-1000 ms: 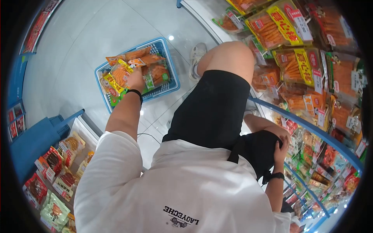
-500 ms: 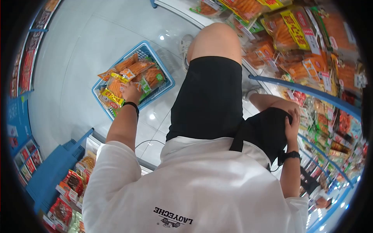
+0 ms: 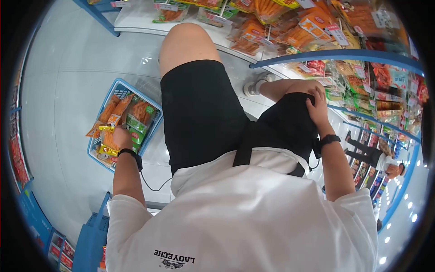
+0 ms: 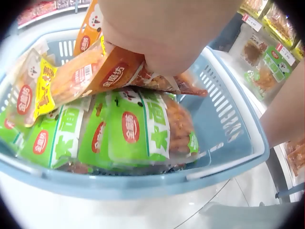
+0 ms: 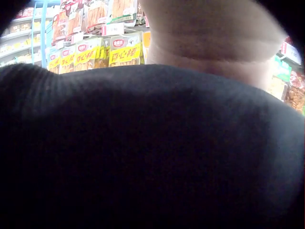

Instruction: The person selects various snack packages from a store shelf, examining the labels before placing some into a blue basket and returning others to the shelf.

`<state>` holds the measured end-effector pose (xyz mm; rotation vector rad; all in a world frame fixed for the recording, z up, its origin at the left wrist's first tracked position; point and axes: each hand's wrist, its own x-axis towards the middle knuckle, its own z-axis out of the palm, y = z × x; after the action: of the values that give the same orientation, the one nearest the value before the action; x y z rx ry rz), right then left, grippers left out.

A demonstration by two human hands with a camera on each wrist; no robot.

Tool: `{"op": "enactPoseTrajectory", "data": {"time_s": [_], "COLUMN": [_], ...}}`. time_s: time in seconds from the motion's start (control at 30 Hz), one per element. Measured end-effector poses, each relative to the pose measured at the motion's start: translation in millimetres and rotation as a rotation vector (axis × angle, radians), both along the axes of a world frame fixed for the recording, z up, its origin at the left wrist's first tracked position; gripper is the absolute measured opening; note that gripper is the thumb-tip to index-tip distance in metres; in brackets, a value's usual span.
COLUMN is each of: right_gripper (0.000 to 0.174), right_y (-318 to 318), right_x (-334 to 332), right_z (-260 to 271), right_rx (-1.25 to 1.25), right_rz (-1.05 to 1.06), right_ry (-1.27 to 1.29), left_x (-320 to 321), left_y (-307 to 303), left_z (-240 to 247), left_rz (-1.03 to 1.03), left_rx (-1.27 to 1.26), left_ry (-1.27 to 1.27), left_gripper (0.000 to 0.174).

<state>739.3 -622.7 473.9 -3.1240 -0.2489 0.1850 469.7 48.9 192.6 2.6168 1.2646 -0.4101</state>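
Observation:
A blue plastic basket (image 3: 140, 94) stands on the floor to my left, filled with orange and green snack packets. My left hand (image 3: 121, 136) reaches down into it and grips an orange packet (image 4: 114, 71) lying on top; the green packets (image 4: 138, 129) lie beneath it. In the left wrist view the hand (image 4: 167, 33) fills the top, and the basket rim (image 4: 228, 157) curves below. I am crouching. My right hand (image 3: 316, 106) rests with fingers laid over my right knee, on the black shorts (image 5: 143, 152), and holds nothing.
Shelves of orange snack packets (image 3: 272, 27) stand ahead, behind a blue shelf rail (image 3: 335, 56). More packets (image 3: 385, 90) fill the right-hand shelves. Another person (image 3: 376, 156) stands down the aisle at far right. A blue shelf end (image 3: 90, 240) is at lower left, beside glossy floor (image 3: 59, 90).
My head has turned, so the basket now appears lower and further left. My left hand has stayed on the packets in the basket. My right hand has stayed on the knee.

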Motion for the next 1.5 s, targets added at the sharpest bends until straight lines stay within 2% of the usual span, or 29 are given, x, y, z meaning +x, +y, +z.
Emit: {"op": "enactPoseTrajectory", "data": {"time_s": [0.1, 0.13, 0.2, 0.33, 0.4, 0.43, 0.5, 0.53, 0.6, 0.67, 0.73, 0.8, 0.83, 0.87, 0.9, 0.93, 0.97, 1.0, 1.03, 1.07, 1.1, 1.13, 1.17, 1.23, 1.27, 1.33, 1.37, 1.4, 1.5], "right_gripper": [0.042, 0.042, 0.043, 0.043, 0.040, 0.040, 0.033, 0.033, 0.026, 0.024, 0.024, 0.028, 0.031, 0.035, 0.044, 0.044, 0.043, 0.045, 0.053, 0.055, 0.055, 0.056, 0.056, 0.058, 0.058, 0.092, 0.094, 0.092, 0.093], "right_y": [2.9, 2.2, 0.0, 12.5, 24.4, 35.2, 59.1, 70.4, 95.0, 126.8, 152.7, 164.0, 167.0, 169.6, 166.6, 169.2, 171.7, 172.4, 170.2, 176.8, 167.1, 157.2, 152.3, 144.7, 136.0, 120.1, 120.0, 113.5, 111.8], "right_x": [-0.4, -0.1, -0.3, -1.1, 0.5, 3.7, 10.2, 9.6, 14.5, 13.7, 14.5, 16.6, 19.2, 22.8, 27.6, 30.5, 30.5, 29.1, 27.3, -0.2, 7.6, 13.4, 13.3, 12.0, 10.8, 4.9, 4.6, 0.6, -5.6], "right_z": [2.0, 1.6, 1.1, 10.6, 14.7, 22.0, 35.1, 29.8, 22.0, 42.9, 52.2, 73.3, 79.0, 83.2, 77.8, 72.7, 67.9, 67.0, 69.7, 125.9, 122.4, 117.9, 112.9, 105.6, 96.4, 71.4, 62.2, 58.1, 77.7], "right_rx": [0.014, 0.013, 0.042, 0.036, -0.016, -0.001, 0.444, 0.460, 0.931, 1.095, 1.268, 1.289, 1.379, 1.465, 1.574, 1.586, 1.737, 1.887, 1.947, 1.903, 2.026, 2.127, 2.151, 2.231, 2.248, 2.030, 2.070, 2.148, 2.184], "right_rz": [-0.016, -0.009, -0.036, -0.075, -0.086, -0.085, -0.014, -0.010, 0.098, 0.066, 0.159, 0.196, 0.111, 0.025, 0.002, 0.032, -0.051, -0.143, -0.158, -0.308, -0.298, -0.282, -0.281, 0.050, 0.049, 0.069, 0.064, 0.151, 0.239], "right_ry": [0.002, 0.004, 0.008, 0.073, 0.115, 0.112, 0.343, 0.337, 0.469, 0.700, 0.708, 0.716, 0.815, 0.918, 1.003, 1.005, 1.073, 1.137, 1.258, 1.100, 1.392, 1.698, 1.686, 1.693, 1.681, 1.282, 1.280, 1.322, 1.347], "left_x": [12.6, -3.3, -9.6, -17.4, -12.9, -0.5, 15.1, 22.2, 42.2, 59.0, 71.1, 85.2, 94.5, 100.2, 104.2, 109.2, 119.6, 131.0, 139.0, 147.8, 157.8, 169.5, 181.3, 203.0, 211.7, 227.4, 233.3, 238.9, 253.1], "left_y": [5.1, 28.5, 33.7, 30.5, 27.2, 10.8, -5.3, -12.7, -32.9, -58.2, -85.9, -111.0, -127.2, -143.5, -160.2, -177.6, -197.2, -214.6, -227.4, -238.9, -248.2, -256.3, -263.8, -274.7, -279.2, -287.4, -291.1, -294.5, -304.9], "left_z": [56.3, 25.5, 48.6, 119.3, 158.6, 201.0, 254.9, 279.9, 327.7, 373.4, 410.1, 442.0, 455.8, 470.0, 484.2, 497.1, 509.7, 519.2, 523.7, 526.3, 527.3, 526.4, 523.4, 516.5, 512.5, 504.1, 500.6, 496.6, 481.4], "left_rz": [-0.061, -0.048, -0.034, -0.033, -0.198, -0.220, -0.309, -0.393, -0.485, -0.739, -0.788, -1.023, -1.138, -1.140, -1.218, -1.291, -1.341, -1.395, -1.408, -1.428, -1.451, -1.475, -1.531, -1.609, -1.625, -1.539, -1.518, -1.529, -1.443], "left_rx": [0.002, 0.054, 0.045, 0.023, 0.024, 0.099, 0.193, 0.273, 0.328, 0.469, 0.518, 0.497, 0.499, 0.531, 0.403, 0.271, 0.239, 0.201, 0.224, 0.165, 0.101, 0.106, 0.075, 0.017, 0.011, 0.002, -0.023, -0.023, -0.202], "left_ry": [-0.049, -0.111, -0.258, -0.423, -0.731, -0.679, -0.704, -0.723, -0.774, -0.873, -0.890, -1.010, -1.074, -1.073, -1.070, -1.060, -1.042, -1.022, -1.020, -1.055, -1.089, -1.087, -1.121, -1.192, -1.187, -1.276, -1.291, -1.289, -1.351], "left_gripper": [0.025, 0.027, 0.027, 0.020, 0.016, 0.015, 0.015, 0.016, 0.021, 0.025, 0.025, 0.024, 0.019, 0.019, 0.017, 0.016, 0.015, 0.015, 0.015, 0.023, 0.031, 0.031, 0.029, 0.023, 0.023, 0.022, 0.024, 0.024, 0.026]}}
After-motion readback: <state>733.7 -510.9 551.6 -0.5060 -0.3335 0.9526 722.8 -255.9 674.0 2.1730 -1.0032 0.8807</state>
